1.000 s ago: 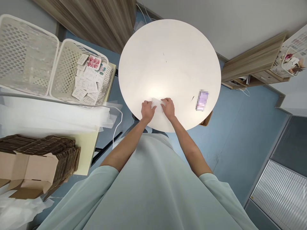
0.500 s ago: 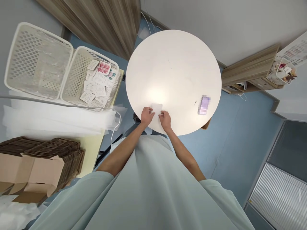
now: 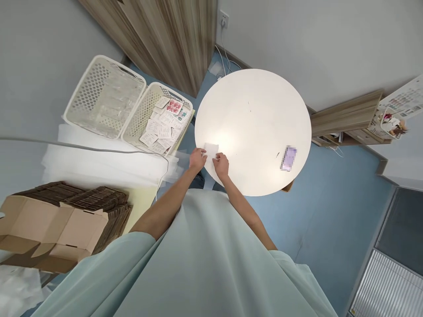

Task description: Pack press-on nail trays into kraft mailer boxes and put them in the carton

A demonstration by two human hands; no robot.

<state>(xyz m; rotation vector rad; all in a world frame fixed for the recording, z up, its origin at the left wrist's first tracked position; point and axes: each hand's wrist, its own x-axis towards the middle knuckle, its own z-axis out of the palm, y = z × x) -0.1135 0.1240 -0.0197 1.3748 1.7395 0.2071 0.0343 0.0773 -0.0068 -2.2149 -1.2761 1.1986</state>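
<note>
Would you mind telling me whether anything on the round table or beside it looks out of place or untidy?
Nothing stands out. Both hands, left hand and right hand, rest on a small white sheet lying flat near the round table edge. The cards sit loosely heaped inside their basket, none spilled.
</note>
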